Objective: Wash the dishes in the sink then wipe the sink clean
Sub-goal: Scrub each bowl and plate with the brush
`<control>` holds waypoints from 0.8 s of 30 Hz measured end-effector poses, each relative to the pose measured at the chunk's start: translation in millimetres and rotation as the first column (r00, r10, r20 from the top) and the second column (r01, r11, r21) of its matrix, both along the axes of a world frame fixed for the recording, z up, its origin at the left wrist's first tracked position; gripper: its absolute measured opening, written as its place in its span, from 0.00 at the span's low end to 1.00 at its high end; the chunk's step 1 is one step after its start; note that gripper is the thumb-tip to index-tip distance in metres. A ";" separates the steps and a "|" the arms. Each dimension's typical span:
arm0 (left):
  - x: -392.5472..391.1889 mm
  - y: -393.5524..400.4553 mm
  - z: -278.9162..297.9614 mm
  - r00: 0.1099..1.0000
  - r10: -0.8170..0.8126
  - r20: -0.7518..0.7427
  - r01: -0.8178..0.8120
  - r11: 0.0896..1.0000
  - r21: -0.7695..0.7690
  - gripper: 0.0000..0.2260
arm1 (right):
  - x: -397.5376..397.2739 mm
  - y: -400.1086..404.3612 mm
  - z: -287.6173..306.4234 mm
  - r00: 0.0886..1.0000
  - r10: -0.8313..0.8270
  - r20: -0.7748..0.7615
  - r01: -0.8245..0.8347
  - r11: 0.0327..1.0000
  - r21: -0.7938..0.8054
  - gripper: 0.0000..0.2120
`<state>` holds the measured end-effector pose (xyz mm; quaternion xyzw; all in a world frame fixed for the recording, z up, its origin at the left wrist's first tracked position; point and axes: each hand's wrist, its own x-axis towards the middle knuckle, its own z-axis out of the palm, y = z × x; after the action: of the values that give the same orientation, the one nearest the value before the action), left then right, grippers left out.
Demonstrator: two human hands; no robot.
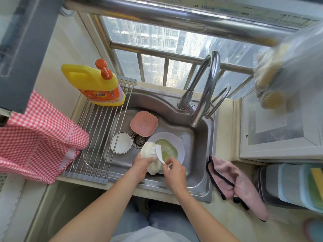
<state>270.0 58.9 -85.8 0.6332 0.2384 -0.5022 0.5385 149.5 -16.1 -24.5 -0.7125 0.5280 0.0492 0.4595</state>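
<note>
Low in the frame, two bare forearms reach up from the bottom edge into the steel sink (201,179). The left hand (140,165) has its grip closed on a cream dish (148,152), fingers curled round its lower edge, holding it tilted over the basin. The right hand (173,170) pinches the handle of a white brush (158,152), whose bristles touch the dish's face. Just behind them, at frame centre, a pale plate (180,145) lies on the sink floor with green soapy water pooled in it. Left of it sits the drain (139,139), and left of that a white bowl (121,143) partly under the rods of a roll-up rack (97,137) that spans the sink's left side. Behind the drain rests a pink square dish (144,123). On the table at right, a pink cloth (234,179) drapes beside the sink rim. A red checked cloth (35,137) hangs at the left edge. Farther back, a yellow detergent bottle (94,84) stands on the rack's far end, and a curved tap (204,88) rises at the sink's back rim, before a barred window (157,49).
</note>
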 end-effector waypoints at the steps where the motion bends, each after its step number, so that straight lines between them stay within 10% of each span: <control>1: 0.9 2.2 -2.6 0.999 -0.038 0.007 0.038 0.997 0.061 0.22 | 0.1 -2.8 -6.0 0.999 -0.027 -0.038 0.027 1.000 0.013 0.05; 10: 7.1 12.6 -11.8 0.977 -0.215 0.012 0.209 0.961 0.180 0.17 | 12.6 0.1 -11.8 0.992 0.122 0.017 -0.122 0.993 -0.009 0.03; 15: 7.0 15.4 -16.0 0.963 -0.268 0.030 0.258 0.947 0.191 0.18 | 4.5 -21.5 -23.3 0.977 0.015 -0.212 -0.025 0.999 -0.047 0.07; 20: 7.6 12.5 -11.2 0.957 -0.286 0.041 0.274 0.943 0.191 0.17 | 8.6 -7.9 -17.6 0.992 0.121 0.020 -0.120 0.993 -0.019 0.04; 24: 7.9 11.3 -6.5 0.956 -0.290 0.042 0.279 0.944 0.177 0.18 | 2.9 -17.6 -25.2 0.984 0.003 -0.176 -0.009 0.999 -0.033 0.09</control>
<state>277.8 70.2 -92.3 0.7209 0.1681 -0.5311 0.4123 152.4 -33.7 -49.7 -0.7146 0.5651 0.1044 0.3988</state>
